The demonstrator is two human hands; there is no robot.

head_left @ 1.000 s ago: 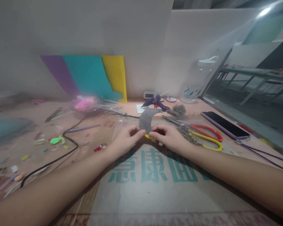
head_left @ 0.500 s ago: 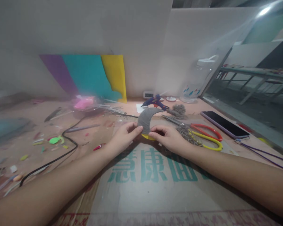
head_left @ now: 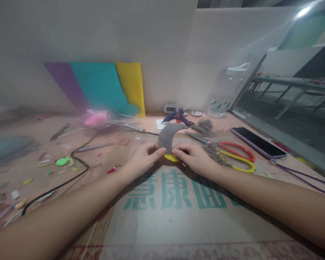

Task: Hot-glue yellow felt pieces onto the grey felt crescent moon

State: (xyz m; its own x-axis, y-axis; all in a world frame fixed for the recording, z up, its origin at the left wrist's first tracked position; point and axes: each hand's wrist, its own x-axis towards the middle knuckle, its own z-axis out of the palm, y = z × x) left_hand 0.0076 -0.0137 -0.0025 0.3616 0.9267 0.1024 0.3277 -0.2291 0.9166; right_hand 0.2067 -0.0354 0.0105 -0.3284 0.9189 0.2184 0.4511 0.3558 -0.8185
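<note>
A crescent [head_left: 167, 137] wrapped in grey yarn, with a bare yellow lower end, stands upright at the middle of the table. My left hand [head_left: 148, 155] pinches its lower left edge between thumb and fingers. From the right, my right hand [head_left: 189, 156] pinches the crescent near the yellow end. Just right of my right hand lies loose grey yarn [head_left: 215, 153], beside scissors [head_left: 237, 151] with red and yellow handles. Behind the crescent rests a blue glue gun [head_left: 176, 116].
A phone [head_left: 257, 142] with a purple cord lies at the right, and a clear bottle [head_left: 220, 94] stands behind it. Black cable [head_left: 82, 162] and coloured scraps spread over the left side. A coloured sheet [head_left: 100, 86] leans against the back wall.
Both thumbs have shifted slightly on the lower part of the crescent. The crescent stays in nearly the same place, and the objects around it have not moved.
</note>
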